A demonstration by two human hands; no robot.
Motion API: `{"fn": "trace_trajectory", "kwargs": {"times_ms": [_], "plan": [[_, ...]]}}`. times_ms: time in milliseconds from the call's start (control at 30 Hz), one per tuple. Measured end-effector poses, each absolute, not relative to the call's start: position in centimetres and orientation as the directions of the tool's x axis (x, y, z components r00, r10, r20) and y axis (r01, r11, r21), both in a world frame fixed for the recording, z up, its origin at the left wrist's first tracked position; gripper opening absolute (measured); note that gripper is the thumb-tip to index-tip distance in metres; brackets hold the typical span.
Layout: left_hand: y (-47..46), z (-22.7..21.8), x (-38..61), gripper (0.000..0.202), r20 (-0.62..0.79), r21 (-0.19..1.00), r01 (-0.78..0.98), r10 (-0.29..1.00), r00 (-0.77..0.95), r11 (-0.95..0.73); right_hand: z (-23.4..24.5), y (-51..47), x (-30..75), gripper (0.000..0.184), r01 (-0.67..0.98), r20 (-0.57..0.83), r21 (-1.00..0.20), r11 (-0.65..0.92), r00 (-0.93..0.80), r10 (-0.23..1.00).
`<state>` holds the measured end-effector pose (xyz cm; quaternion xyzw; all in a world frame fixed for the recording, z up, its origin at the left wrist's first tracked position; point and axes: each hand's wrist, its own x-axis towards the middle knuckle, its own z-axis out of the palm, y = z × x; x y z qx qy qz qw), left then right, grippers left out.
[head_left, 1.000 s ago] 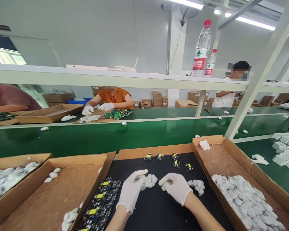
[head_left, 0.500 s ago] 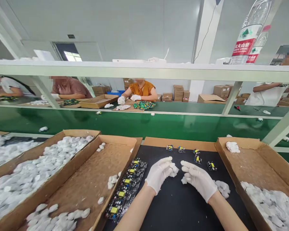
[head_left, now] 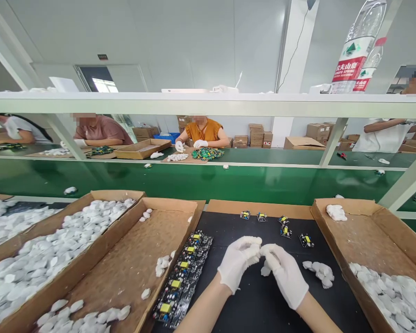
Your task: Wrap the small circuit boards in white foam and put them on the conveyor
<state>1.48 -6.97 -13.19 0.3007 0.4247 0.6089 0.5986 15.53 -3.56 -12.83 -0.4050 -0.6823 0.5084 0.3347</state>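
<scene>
Both my hands wear white gloves and meet at the fingertips above a black mat [head_left: 249, 305]. My left hand [head_left: 239, 261] is closed, its fingers curled over white soft lumps that are mostly hidden. Closed in a pinch, my right hand [head_left: 286, 275] touches the left fingertips. A white lump [head_left: 265, 269] shows under its curled fingers. To the right of that hand lies a cluster of white lumps [head_left: 321, 273] on the mat. Several small circuit boards [head_left: 305, 240] with yellow parts sit beyond my hands. A row of joined circuit boards [head_left: 183, 277] lies left of my left arm.
Cardboard trays with white lumps flank the mat: a left tray [head_left: 125, 259], a fuller tray [head_left: 55, 240] beyond it, and a right tray [head_left: 377, 236]. A green conveyor belt [head_left: 180, 180] crosses behind, under a shelf [head_left: 194, 105] with water bottles [head_left: 355, 60]. Co-workers sit opposite.
My hands have moved together until the fingertips meet, and the fingers have curled inward. The white lumps in my left hand are now mostly covered. Pieces on the belt have shifted right.
</scene>
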Motion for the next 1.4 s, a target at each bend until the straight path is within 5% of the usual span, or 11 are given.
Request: {"fn": "trace_trajectory", "kwargs": {"times_ms": [100, 167, 433, 533, 700, 933, 1133, 1400], "plan": [[-6.5, -13.7, -0.1, 0.025, -0.006, 0.999, -0.034, 0.958, -0.287, -0.004, -12.3, -3.0, 15.9, 0.038, 0.026, -0.073, -0.997, -0.069, -0.502, 0.862], [-6.0, -14.1, -1.6, 0.021, 0.132, 0.937, 0.348, 0.889, -0.438, 0.032, -12.5, -2.2, 16.2, 0.038, -0.023, -0.133, -0.986, -0.166, -0.498, 0.857], [-5.3, -15.6, -2.6, 0.032, 0.142, 0.701, 0.673, 0.879, -0.455, 0.235, -13.8, 0.4, 17.1, 0.039, 0.176, -0.098, -0.984, -0.029, -0.398, 0.912], [-5.7, -15.3, -1.6, 0.039, 0.205, 0.642, 0.737, 0.879, -0.43, 0.211, -14.3, 0.5, 16.8, 0.028, 0.273, -0.043, -0.96, 0.066, -0.376, 0.926], [-6.7, -13.6, -1.4, 0.038, 0.338, 0.591, 0.801, 0.872, -0.353, 0.096, -14.0, -0.4, 17.9, 0.043, 0.369, -0.019, -0.922, 0.119, -0.351, 0.936], [-8.5, -11.9, 1.4, 0.013, 0.391, 0.491, 0.81, 0.912, 0.124, -0.32, -13.3, -5.0, 23.9, 0.041, 0.374, -0.09, -0.927, 0.028, -0.296, 0.951], [-8.9, -12.5, 3.4, 0.013, 0.352, 0.564, 0.743, 0.919, 0.179, -0.361, -13.0, -8.3, 26.6, 0.035, 0.282, -0.114, -0.958, -0.053, -0.205, 0.972], [-9.4, -12.4, 3.1, 0.019, 0.353, 0.722, 0.541, 0.902, 0.248, -0.432, -14.5, -8.0, 20.1, 0.039, 0.025, -0.184, -0.982, -0.187, -0.352, 0.918]]}}
